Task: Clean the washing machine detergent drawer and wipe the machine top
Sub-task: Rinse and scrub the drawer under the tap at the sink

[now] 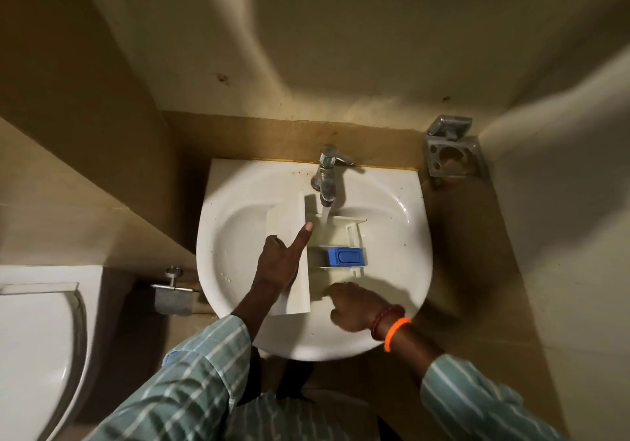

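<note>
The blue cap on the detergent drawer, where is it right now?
In the head view, the blue cap sits in the drawer inside the sink, right of the left hand, below the running tap.

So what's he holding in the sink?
The detergent drawer: left hand grips its front panel, right hand its near edge, under the running tap.

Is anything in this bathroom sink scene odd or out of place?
Yes: a washing machine detergent drawer lies in the washbasin under the running tap, held by the left hand and right hand. Dark specks dot the basin rim and wall.
</note>
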